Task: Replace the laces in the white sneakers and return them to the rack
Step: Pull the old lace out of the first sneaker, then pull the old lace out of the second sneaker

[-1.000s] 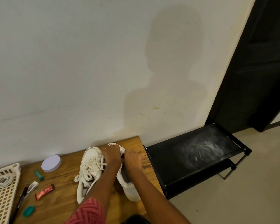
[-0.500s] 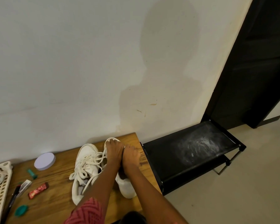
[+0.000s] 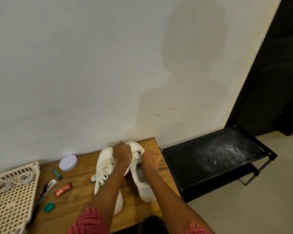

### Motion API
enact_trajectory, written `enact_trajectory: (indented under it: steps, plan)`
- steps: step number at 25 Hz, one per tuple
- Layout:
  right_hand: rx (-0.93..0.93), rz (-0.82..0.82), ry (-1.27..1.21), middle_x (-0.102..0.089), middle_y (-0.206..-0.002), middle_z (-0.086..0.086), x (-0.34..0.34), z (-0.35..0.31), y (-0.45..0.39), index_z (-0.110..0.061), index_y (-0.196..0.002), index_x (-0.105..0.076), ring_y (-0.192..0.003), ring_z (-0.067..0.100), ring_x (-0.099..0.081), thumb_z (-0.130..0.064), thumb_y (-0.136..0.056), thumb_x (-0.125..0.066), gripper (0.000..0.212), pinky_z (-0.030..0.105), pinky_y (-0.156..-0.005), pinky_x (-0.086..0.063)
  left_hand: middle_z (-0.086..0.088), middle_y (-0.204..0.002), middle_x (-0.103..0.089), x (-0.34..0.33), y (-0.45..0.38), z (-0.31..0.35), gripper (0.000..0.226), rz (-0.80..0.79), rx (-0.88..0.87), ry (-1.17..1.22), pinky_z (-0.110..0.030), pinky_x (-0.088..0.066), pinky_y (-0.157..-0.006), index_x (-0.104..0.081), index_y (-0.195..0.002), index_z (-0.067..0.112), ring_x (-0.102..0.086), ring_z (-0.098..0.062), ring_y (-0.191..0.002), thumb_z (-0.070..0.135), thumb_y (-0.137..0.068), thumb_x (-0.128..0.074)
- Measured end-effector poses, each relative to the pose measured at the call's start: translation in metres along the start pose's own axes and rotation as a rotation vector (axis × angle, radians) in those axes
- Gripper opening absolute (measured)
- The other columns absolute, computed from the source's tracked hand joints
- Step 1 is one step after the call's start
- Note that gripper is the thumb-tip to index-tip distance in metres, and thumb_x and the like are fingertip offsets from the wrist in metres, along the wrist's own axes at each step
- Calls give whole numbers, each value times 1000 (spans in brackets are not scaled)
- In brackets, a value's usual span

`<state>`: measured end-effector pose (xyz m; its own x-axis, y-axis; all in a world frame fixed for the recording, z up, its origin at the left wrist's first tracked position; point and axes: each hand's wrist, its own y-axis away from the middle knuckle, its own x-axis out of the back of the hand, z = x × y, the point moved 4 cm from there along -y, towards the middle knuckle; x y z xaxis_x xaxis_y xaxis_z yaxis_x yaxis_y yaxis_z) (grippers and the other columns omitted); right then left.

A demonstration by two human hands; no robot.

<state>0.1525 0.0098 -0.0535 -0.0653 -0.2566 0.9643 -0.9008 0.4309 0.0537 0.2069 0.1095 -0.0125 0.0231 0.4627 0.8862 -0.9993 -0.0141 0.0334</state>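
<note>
On wooden table, against pale wall: two white sneakers side by side, toes toward viewer. Left sneaker laced, loose white laces spilling over its side. Right sneaker with tongue area open, grey lining visible. Left hand over heel end of both sneakers, fingers curled, gripping the collar of the right sneaker. Right hand at outer edge of same sneaker, fingers curled on its upper; whether a lace sits in that grip, cannot tell. Just right of table, touching its edge: black shoe rack, top shelf smeared with white dust. Left on table: cream perforated basket holding coiled white laces; lilac round lid; small green tube; red wrapper; dark pen; teal cap. Pink patterned sleeves at bottom edge.
</note>
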Motion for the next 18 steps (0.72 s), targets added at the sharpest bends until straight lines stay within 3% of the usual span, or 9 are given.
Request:
enact_trajectory:
  steps: [2,4,7,9,11,13,15,18]
  plan:
    - [3,-29,27,-58,-117,9,1,0,-1,-8,-121,-47,-101,18,-59,-17,-98,-44,25,22,-73,-47,-23,-113,-60,30,-8,-6,34,61,63,240,-37,-42,-83,-51,-110,-6,-56,-38,-107,22,-101,-34]
    - [72,-30,61,-55,-121,9,3,-2,0,-9,-127,-45,-106,19,-56,-18,-97,-46,31,25,-84,-50,-24,-111,-60,55,-14,-10,34,69,47,309,-35,-41,-82,-51,-108,-7,-56,-38,-105,22,-101,-35]
    - [292,3,195,-40,-132,15,9,-9,10,-14,-143,-25,-119,27,-43,-14,-94,-50,55,35,-94,-43,-23,-107,-62,75,-15,-19,26,77,14,394,-34,-40,-80,-54,-98,-2,-57,-36,-102,20,-98,-41]
    - [454,40,279,-41,-134,14,16,-18,15,-13,-136,-38,-119,27,-43,-14,-94,-51,44,35,-93,-43,-18,-99,-62,77,-13,-27,19,59,27,468,-34,-42,-80,-54,-92,3,-59,-35,-99,20,-96,-45]
    - [455,29,220,-48,-130,13,31,-26,13,-9,-124,-51,-118,25,-47,-12,-96,-47,28,32,-91,-43,-12,-88,-62,82,-9,-31,17,39,35,541,-34,-44,-79,-52,-84,7,-62,-33,-93,20,-94,-47]
    - [335,64,-91,-60,-114,12,58,-36,5,-5,-110,-61,-107,25,-57,-9,-95,-49,19,30,-85,-46,-6,-77,-61,100,-4,-31,20,42,31,623,-32,-44,-76,-52,-76,8,-61,-28,-81,19,-93,-49]
    - [268,17,-620,-66,-90,9,88,-51,6,-5,-87,-65,-92,26,-63,-7,-89,-57,9,36,-82,-52,-5,-73,-61,123,2,-24,20,75,16,754,-31,-45,-73,-55,-77,5,-58,-23,-73,16,-93,-50]
    - [339,-548,-1120,-63,-82,-1,126,-101,38,-8,-75,-62,-83,19,-62,3,-89,-53,20,35,-76,-58,-6,-80,-63,165,21,0,17,83,-36,991,-27,-48,-67,-58,-86,3,-56,-19,-71,15,-95,-49]
